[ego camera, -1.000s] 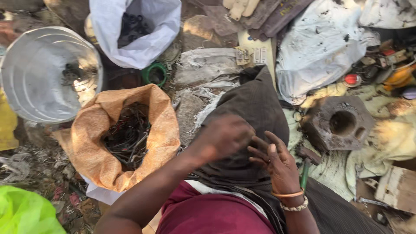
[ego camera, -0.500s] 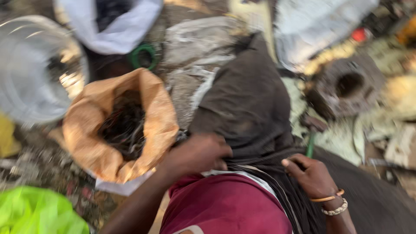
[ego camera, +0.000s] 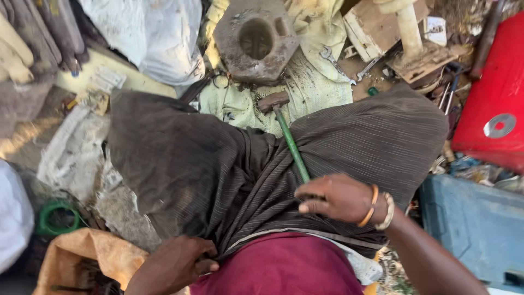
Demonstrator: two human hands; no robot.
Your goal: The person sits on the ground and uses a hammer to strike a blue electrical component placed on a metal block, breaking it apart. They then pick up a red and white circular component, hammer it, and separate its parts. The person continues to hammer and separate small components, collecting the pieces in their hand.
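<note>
Right hand (ego camera: 335, 198) clamped on a green-handled hammer (ego camera: 288, 136)
Left hand (ego camera: 174, 265) bunches the dark striped skirt (ego camera: 207, 164) — fingers closed on the cloth.

Crumpled printed wrapper (ego camera: 103, 82) upper left; tan sack (ego camera: 82, 259) bottom left.

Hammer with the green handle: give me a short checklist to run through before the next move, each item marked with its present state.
1. Right hand on the handle of the hammer: ok, fingers lie over its near end.
2. Grip fully closed: cannot tell, the underside is hidden.
3. Hammer head free: ok, it rests on the yellow-green cloth, nothing on top.
4. Metal block within line of the hammer: ok, just beyond the head.
5. Left hand away from the hammer: ok, it bunches the dark skirt at the waist.
</note>
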